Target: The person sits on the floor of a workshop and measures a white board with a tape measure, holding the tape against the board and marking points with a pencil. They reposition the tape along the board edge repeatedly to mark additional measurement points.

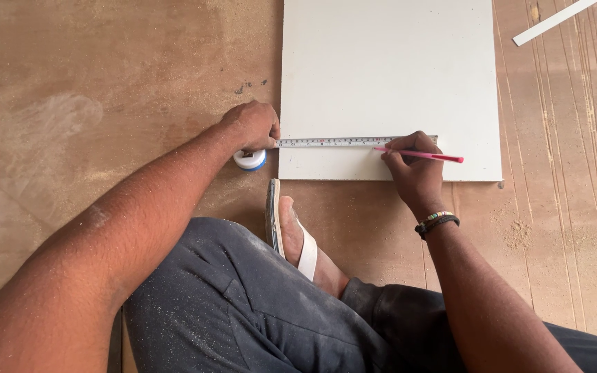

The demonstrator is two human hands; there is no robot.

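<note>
A white rectangular board lies flat on a brown dusty floor. A steel tape measure blade is stretched across the board near its front edge. My left hand presses down on the tape's white and blue case just off the board's left edge. My right hand grips a pink pencil, its tip touching the board beside the tape, close to the blade's right end. A beaded wristband sits on my right wrist.
My foot in a white-strapped sandal rests just in front of the board, with my dark trouser legs below. A thin white strip lies at the top right. Sawdust and scratch lines cover the floor to the right.
</note>
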